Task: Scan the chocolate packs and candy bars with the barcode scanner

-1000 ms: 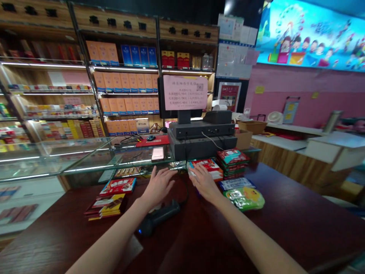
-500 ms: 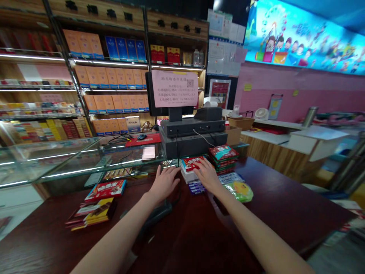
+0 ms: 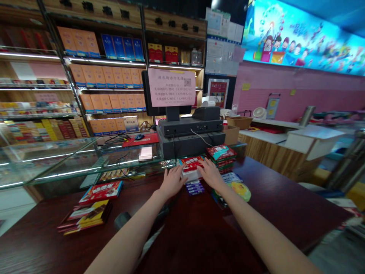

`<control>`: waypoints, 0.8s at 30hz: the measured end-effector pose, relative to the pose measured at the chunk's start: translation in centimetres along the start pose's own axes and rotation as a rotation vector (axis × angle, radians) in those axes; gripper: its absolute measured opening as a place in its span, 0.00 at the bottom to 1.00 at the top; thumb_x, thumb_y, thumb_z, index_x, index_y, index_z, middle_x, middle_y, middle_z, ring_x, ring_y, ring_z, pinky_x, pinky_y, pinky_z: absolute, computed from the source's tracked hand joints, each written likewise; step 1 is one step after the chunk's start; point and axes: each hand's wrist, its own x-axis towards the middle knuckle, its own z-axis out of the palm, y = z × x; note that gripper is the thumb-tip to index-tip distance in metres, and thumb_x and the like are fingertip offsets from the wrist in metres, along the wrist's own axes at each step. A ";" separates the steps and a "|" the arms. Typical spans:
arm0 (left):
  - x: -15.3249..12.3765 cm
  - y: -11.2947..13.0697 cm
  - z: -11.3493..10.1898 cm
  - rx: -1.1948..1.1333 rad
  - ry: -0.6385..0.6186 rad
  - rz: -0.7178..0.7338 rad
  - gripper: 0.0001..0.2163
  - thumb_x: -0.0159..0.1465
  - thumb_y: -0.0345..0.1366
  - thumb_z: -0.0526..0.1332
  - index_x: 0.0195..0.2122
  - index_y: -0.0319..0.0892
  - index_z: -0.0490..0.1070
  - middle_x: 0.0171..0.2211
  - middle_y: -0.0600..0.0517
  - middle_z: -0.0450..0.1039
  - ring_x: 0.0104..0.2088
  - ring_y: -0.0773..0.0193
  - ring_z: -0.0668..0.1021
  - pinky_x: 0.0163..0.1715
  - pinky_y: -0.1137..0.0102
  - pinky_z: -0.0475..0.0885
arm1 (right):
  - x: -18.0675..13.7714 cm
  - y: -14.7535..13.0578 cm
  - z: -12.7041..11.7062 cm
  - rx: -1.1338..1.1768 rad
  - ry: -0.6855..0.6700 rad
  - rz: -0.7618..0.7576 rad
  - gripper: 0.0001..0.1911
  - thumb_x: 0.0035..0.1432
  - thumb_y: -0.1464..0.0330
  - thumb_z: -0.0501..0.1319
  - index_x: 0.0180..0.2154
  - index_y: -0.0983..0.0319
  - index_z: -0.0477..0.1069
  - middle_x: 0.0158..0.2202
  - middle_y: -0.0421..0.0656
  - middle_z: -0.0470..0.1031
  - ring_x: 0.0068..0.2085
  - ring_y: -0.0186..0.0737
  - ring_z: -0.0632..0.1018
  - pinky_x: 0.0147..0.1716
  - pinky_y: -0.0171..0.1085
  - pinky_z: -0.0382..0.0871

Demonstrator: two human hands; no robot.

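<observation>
**Left hand [image 3: 172, 180] and right hand [image 3: 211, 174] flank the red-topped stack [image 3: 192, 163]!**

Here we are at the dark table [image 3: 285, 201], and all the action is at its far side. The stack sits mid-table, just near of the till [image 3: 191, 141], its pale side facing us. Look at the left hand: fingers a little spread, fingertips right at the stack's left edge. And the right hand, over on the other side: fingers spread too, tips reaching over the top's right part. Is either one pressing on the sides? From this angle, I cannot tell!

Just near of the stack, between the two wrists, lie the purple packs [image 3: 195, 188]. Off the right hand, on the far side, there's a pile of red and green packs [image 3: 221, 153]; nearer, a blue packet [image 3: 232, 177] and a green packet [image 3: 244, 193], partly covered by the right forearm [image 3: 251, 220].

Over on the left, well apart from the hands, a red box [image 3: 102, 191] lies beyond the yellow packs [image 3: 95, 214]. And a dark device [image 3: 122, 220] peeks out from under the left forearm [image 3: 131, 228]!
</observation>
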 end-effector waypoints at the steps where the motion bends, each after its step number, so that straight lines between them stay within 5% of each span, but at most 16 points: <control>1: 0.2 0.2 0.1 -0.026 -0.005 -0.018 0.26 0.69 0.42 0.55 0.68 0.50 0.55 0.66 0.46 0.64 0.66 0.51 0.65 0.66 0.41 0.52 | 0.1 0.1 0.0 0.006 -0.003 0.004 0.25 0.71 0.60 0.49 0.64 0.60 0.65 0.69 0.55 0.59 0.69 0.55 0.60 0.62 0.53 0.60; 11: 0.8 0.7 0.7 -0.052 -0.037 -0.055 0.26 0.69 0.44 0.55 0.67 0.48 0.58 0.68 0.43 0.61 0.68 0.50 0.64 0.65 0.42 0.53 | 0.2 0.0 -0.4 0.022 -0.034 0.040 0.25 0.71 0.60 0.50 0.63 0.62 0.66 0.66 0.57 0.64 0.66 0.54 0.65 0.60 0.50 0.63; 24: -0.5 -1.4 0.0 -0.033 -0.011 -0.049 0.21 0.69 0.45 0.54 0.63 0.52 0.62 0.62 0.48 0.70 0.64 0.52 0.68 0.64 0.41 0.54 | -0.9 -1.8 -1.4 0.000 -0.052 0.097 0.24 0.70 0.58 0.48 0.61 0.57 0.67 0.66 0.51 0.65 0.67 0.56 0.62 0.60 0.58 0.60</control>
